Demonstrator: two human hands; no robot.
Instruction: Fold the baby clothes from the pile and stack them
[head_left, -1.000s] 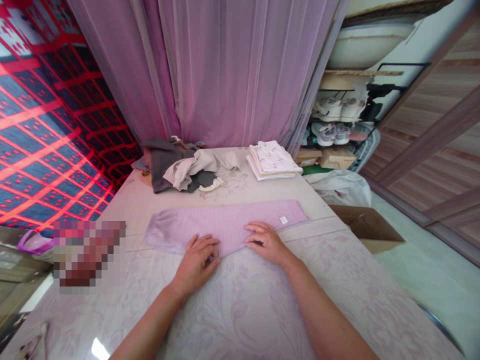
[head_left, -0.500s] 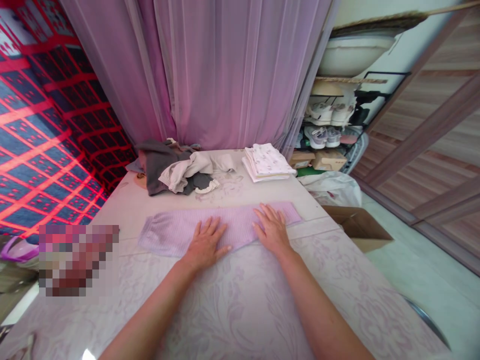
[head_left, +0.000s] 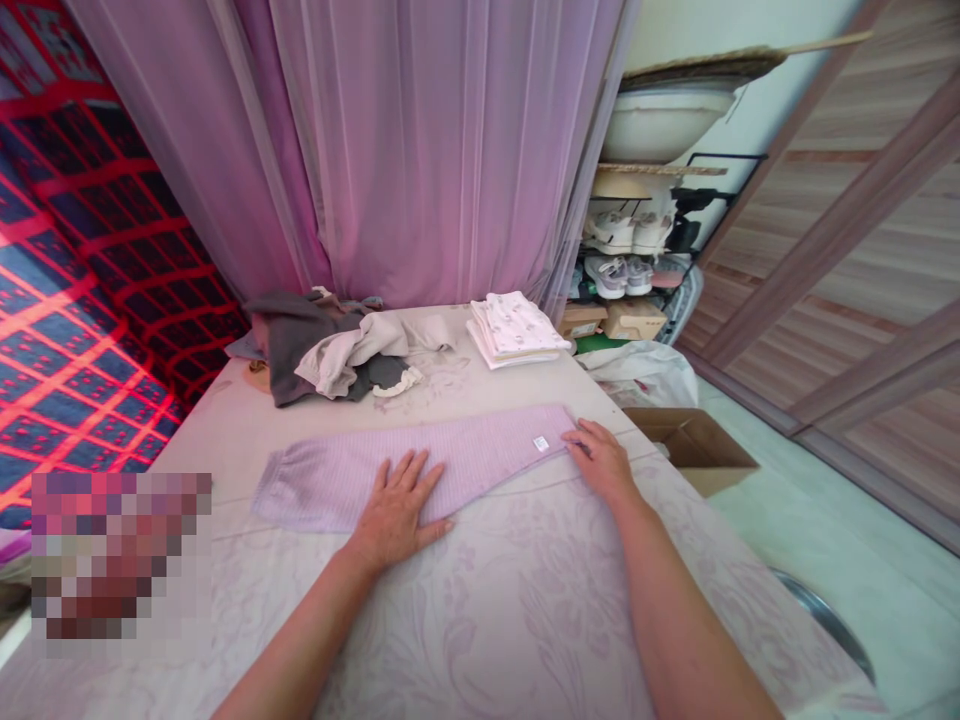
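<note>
Nearest me, my bare forearms reach across a pale floral-patterned cover (head_left: 487, 620), and a coarse pixelated patch (head_left: 120, 555) hides whatever sits at its left edge. My left hand (head_left: 397, 515) lies palm down and open, fingers spread, pressing on the lower middle of a long lilac ribbed knit garment (head_left: 412, 470), with the thumb near its lower edge. The garment lies flat and folded lengthwise across the cover, tapering to the right. My right hand (head_left: 604, 462) is at that narrow end, its fingers (head_left: 581, 440) curled over the edge just beside a small white label (head_left: 541, 443); I cannot tell whether they pinch the fabric or only rest on it. Beyond the garment, well apart from my hands, lie a rumpled heap of grey and beige clothes (head_left: 330, 350) and a neat stack of folded white printed clothes (head_left: 517, 330). Past the cover's right edge are an open cardboard box (head_left: 694, 450) and a white plastic bag (head_left: 641, 375). Farther back, pale sneakers (head_left: 619, 250) sit on a black rack, partly cut off by a sheer mauve curtain (head_left: 420, 150), which hangs behind everything.
</note>
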